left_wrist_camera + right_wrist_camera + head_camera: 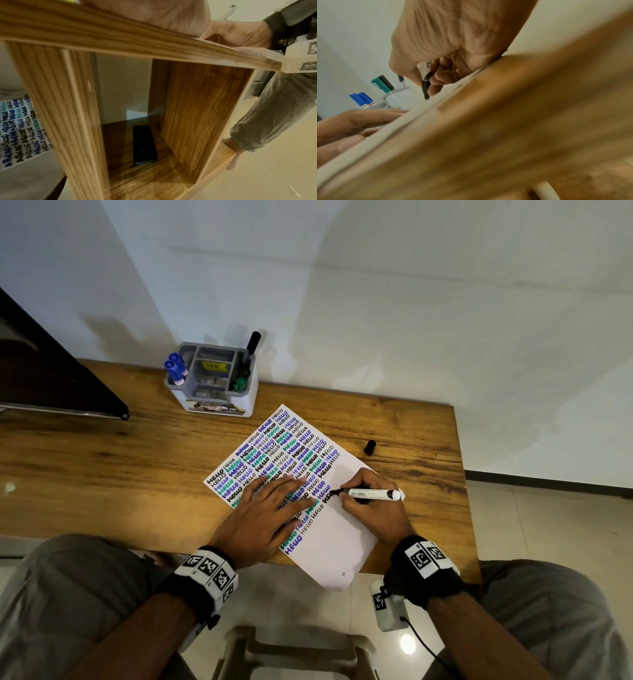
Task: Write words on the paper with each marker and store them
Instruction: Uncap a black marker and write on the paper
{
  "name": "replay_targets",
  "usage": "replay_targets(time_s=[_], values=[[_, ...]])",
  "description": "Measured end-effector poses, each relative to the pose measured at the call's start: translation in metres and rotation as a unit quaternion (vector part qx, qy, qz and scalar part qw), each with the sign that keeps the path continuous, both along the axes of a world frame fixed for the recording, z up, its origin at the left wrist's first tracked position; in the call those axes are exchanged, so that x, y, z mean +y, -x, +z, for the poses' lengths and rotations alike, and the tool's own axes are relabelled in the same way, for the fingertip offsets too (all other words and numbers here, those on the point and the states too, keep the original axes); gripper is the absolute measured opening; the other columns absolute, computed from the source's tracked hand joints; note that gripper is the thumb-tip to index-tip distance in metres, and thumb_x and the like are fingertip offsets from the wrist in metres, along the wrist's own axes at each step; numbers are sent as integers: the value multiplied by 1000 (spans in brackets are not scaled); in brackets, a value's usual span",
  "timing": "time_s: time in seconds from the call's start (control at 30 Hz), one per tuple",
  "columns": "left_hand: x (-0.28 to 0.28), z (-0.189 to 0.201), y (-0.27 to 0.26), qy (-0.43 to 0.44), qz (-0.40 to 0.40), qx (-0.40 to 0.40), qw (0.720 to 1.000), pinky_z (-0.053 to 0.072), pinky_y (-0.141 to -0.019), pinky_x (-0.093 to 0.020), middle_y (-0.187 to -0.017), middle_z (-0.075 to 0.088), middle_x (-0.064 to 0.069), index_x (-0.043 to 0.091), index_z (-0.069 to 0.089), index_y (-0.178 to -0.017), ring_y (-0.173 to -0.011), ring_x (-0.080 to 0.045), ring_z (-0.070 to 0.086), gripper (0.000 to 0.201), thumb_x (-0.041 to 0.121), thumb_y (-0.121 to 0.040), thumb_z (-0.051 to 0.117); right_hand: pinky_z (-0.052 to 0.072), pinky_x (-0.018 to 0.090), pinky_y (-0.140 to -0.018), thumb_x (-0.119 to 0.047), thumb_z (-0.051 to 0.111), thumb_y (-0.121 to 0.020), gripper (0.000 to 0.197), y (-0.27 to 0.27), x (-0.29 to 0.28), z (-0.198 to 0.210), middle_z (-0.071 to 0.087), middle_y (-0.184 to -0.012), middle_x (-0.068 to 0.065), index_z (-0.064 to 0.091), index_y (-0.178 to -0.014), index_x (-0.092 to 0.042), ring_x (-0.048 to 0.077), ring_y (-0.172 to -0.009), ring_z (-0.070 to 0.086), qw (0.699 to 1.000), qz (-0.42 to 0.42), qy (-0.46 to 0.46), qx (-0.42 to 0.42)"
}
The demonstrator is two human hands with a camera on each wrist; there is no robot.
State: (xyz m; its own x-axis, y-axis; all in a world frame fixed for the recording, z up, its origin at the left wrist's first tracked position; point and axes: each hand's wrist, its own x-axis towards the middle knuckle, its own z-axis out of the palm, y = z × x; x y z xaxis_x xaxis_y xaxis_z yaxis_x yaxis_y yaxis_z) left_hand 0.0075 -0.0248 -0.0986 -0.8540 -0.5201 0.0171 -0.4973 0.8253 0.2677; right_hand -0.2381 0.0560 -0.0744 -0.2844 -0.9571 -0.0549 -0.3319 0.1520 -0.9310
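Note:
A white paper covered with rows of "HELLO" in black, blue and green lies tilted on the wooden table. My right hand grips a white black-tipped marker with its tip on the paper; the same marker shows in the right wrist view. My left hand lies flat on the paper with straight fingers. The marker's black cap lies on the table to the right of the paper. A grey organizer at the back holds blue markers, a green marker and a black one.
A dark flat object overhangs the table's left side. The paper's near corner hangs over the table's front edge. Below the tabletop, a dark phone lies on a wooden shelf, and another written sheet lies at the left. A stool stands between my knees.

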Motion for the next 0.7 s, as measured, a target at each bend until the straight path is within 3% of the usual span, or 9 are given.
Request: replay_targets(time_s=[0.2, 0.33, 0.47, 0.6, 0.7], values=[[-1, 0, -1, -2, -1, 0, 1000, 14, -121, -46, -158, 35, 6, 40, 42, -144, -148, -15, 27, 42, 44, -103, 39, 50, 15, -65, 2, 76, -80, 26, -1, -1, -2, 73, -82, -6, 66, -76, -21, 2, -72, 64, 1000, -22, 4, 0], [-1, -1, -1, -5, -2, 6, 1000, 15, -121, -46, -158, 36, 6, 39, 43, -144, -148, -15, 28, 42, 44, -103, 39, 51, 14, -65, 1, 77, -82, 29, -1, -1, -1, 74, -84, -9, 65, -76, -25, 0, -73, 65, 1000, -21, -3, -9], [-1, -1, -2, -3, 0, 5, 1000, 15, -121, -46, -158, 36, 6, 39, 42, -144, -148, -15, 28, 42, 44, -103, 38, 49, 11, -64, 3, 77, -80, 26, -2, -3, 0, 73, -82, -11, 66, -77, -20, -1, -72, 64, 1000, -10, -4, 7], [-1, -1, -2, -3, -2, 12, 1000, 16, -120, -46, -157, 37, 6, 39, 43, -144, -147, -16, 30, 41, 44, -103, 39, 50, 18, -62, 2, 76, -79, 26, -1, -2, -2, 73, -80, -1, 64, -75, -20, 5, -69, 61, 1000, -28, 7, 11], [-1, -1, -2, -2, 0, 10, 1000, 15, -121, -46, -157, 37, 6, 39, 43, -144, -147, -16, 29, 42, 44, -103, 38, 52, 21, -62, 1, 77, -80, 22, -1, -2, 0, 74, -83, -3, 66, -77, -19, 9, -72, 65, 1000, -26, 5, 10]])
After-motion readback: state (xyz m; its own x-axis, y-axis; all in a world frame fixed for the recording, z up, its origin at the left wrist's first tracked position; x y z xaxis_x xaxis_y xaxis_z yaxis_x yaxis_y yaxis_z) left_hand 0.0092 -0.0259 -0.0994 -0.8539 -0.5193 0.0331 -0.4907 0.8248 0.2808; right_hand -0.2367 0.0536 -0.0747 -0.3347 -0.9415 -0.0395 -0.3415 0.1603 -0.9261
